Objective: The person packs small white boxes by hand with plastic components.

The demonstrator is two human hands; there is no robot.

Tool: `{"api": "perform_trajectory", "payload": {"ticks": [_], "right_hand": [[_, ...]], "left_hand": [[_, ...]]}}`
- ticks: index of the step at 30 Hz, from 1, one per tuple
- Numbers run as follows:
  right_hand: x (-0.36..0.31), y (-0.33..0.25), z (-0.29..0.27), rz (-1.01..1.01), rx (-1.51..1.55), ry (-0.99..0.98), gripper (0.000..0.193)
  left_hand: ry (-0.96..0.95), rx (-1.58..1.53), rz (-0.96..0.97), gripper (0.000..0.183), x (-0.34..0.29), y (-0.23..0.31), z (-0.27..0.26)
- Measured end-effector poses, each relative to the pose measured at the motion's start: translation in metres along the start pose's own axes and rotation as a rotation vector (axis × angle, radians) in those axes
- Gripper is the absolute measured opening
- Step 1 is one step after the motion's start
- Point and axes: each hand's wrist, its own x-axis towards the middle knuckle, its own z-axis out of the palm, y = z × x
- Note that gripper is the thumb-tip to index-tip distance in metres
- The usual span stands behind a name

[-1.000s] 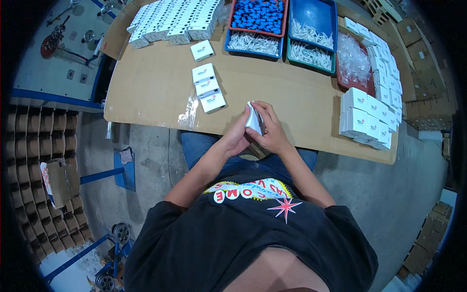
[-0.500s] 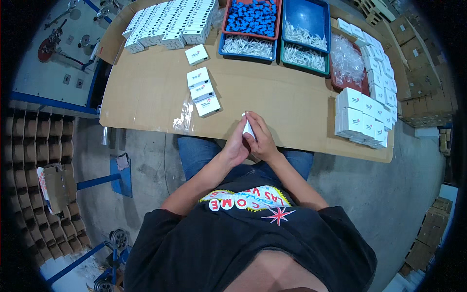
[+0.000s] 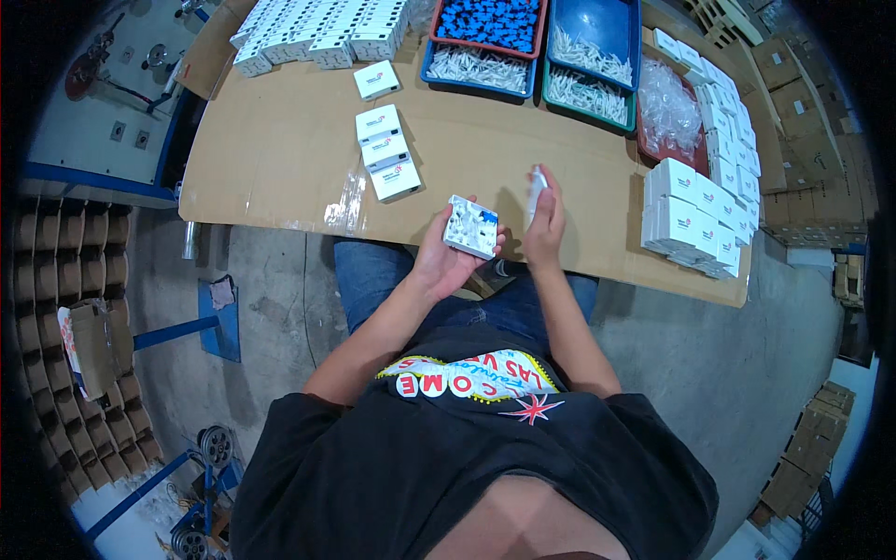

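Observation:
My left hand (image 3: 437, 257) is closed round the edges of a white square housing (image 3: 470, 227), whose open side faces up and shows small blue and dark parts inside. To its right, my right hand (image 3: 545, 229) is raised at the table's front edge. Between its fingers stands a thin white cover (image 3: 537, 193), seen nearly edge-on. Ahead and to the left of my left hand, a short row of closed white boxes (image 3: 385, 152) lies on the cardboard table top (image 3: 280, 159), with a single white box (image 3: 376, 80) behind it.
Many white boxes (image 3: 317, 37) fill the far left. At the back are a red tray of blue parts (image 3: 490, 23), a blue tray of white pieces (image 3: 478, 70) and a green tray (image 3: 590, 98). Clear plastic bags (image 3: 667, 112) and stacked white boxes (image 3: 695, 219) stand at the right.
My hands were together around the white item. Now they are apart: the left holds the housing with its inside showing, and the right has moved right and forward with the cover.

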Motion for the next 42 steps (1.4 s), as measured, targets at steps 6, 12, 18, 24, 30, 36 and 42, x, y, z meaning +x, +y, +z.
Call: {"api": "perform_trajectory", "payload": {"ticks": [6, 12, 18, 24, 30, 36, 42], "right_hand": [[0.019, -0.005, -0.017, -0.459, -1.2, 0.008, 0.052], [-0.018, -0.027, 0.017, 0.416, -0.279, -0.319, 0.041], [-0.021, -0.022, 0.03, 0.461, -0.245, -0.291, 0.034], [-0.035, -0.006, 0.044, 0.348, 0.008, -0.175, 0.029], [-0.03, -0.036, 0.044, 0.305, 0.152, -0.009, 0.025], [0.03, -0.043, -0.011, 0.585, -0.246, -0.505, 0.029], [0.154, -0.074, 0.043, 0.069, -0.287, -0.206, 0.051]], "left_hand": [[-0.228, -0.011, -0.062, 0.053, -0.016, 0.022, 0.013], [0.022, 0.621, 0.254, 0.053, -0.004, 0.003, -0.002], [-0.008, 0.777, 0.345, 0.054, -0.001, -0.004, -0.01], [0.053, 0.785, 0.477, 0.05, 0.001, -0.014, -0.01], [0.486, 0.538, 0.65, 0.047, 0.009, 0.011, -0.011], [0.07, 0.508, 0.399, 0.06, -0.026, -0.009, -0.001], [0.142, 0.433, 0.323, 0.063, -0.015, 0.011, 0.0]]}}
